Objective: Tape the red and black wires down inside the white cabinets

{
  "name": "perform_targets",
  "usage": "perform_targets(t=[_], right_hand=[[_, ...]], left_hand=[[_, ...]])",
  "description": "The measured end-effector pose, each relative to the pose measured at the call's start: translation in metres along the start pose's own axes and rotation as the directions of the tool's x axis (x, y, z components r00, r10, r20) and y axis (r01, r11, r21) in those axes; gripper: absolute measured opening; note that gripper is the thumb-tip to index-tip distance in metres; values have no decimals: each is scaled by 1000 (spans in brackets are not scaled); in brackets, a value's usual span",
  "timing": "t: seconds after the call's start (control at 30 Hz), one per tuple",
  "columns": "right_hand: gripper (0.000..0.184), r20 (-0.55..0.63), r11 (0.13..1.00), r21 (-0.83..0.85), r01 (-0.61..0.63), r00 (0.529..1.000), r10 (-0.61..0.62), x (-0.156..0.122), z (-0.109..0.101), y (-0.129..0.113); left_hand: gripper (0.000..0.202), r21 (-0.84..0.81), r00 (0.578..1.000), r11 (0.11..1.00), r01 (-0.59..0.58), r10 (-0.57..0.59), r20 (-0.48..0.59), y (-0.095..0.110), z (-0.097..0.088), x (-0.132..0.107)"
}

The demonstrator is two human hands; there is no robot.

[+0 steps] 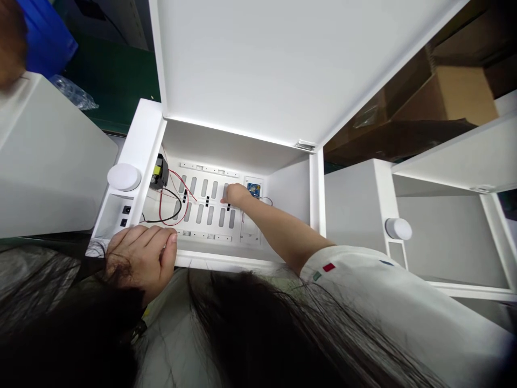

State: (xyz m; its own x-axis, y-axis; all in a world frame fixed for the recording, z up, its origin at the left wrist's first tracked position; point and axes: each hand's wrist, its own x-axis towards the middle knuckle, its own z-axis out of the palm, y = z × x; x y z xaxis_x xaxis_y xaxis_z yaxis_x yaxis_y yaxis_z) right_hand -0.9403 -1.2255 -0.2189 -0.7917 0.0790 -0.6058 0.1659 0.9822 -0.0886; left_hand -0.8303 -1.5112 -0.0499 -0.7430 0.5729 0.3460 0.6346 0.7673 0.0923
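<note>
Slotted white panel [205, 199] down inside the open white cabinet [288, 188], and the right hand [238, 195] is on it, fingertips [223, 199] bunched beside a blue circuit board [253, 189], can't tell whether that grip pinches anything! Left hand [141, 264] clamped over the cabinet's front edge [226, 262], red and black wires [174, 216] looping nearby!
</note>
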Motion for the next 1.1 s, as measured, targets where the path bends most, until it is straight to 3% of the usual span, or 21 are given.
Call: perform_targets(t=[0.1,0.37,0.57,0.67,0.77,0.83,0.93,1.0,1.1], right_hand=[[41,10,998,-57,25,1000,-25,-1,-5,1],[57,52,992,-67,-107,993,110,8,-12,23],[47,2,985,-172,-33,999,33,-6,-10,16],[37,44,954,-299,-9,999,23,-17,-20,16],[39,98,944,-328,-26,993,62,-35,-45,11],[39,63,962,-271,-21,997,40,-58,-70,3],[34,-115,983,-136,121,984,-137,-121,-105,-13],[35,-283,963,-27,269,922,-266,-178,-114,-18],[31,-491,909,15,418,794,-357,-259,-93,-16]], left_hand=[[10,-12,1000,1000,3,-3,-6,-1,-1,0],[10,-10,1000,1000,-9,8,-13,-2,-1,0],[8,-6,1000,1000,7,-8,-27,0,1,0],[9,-13,999,1000,0,-1,-47,0,1,0],[9,-19,999,1000,6,-7,-54,1,-1,-1],[9,-21,998,1000,14,-15,-61,2,-3,-1],[10,-22,999,1000,8,-9,-44,3,-5,-2],[11,-24,998,1000,-7,5,-59,3,-3,-4],[15,-78,998,997,-3,-2,-66,-1,1,-11]])
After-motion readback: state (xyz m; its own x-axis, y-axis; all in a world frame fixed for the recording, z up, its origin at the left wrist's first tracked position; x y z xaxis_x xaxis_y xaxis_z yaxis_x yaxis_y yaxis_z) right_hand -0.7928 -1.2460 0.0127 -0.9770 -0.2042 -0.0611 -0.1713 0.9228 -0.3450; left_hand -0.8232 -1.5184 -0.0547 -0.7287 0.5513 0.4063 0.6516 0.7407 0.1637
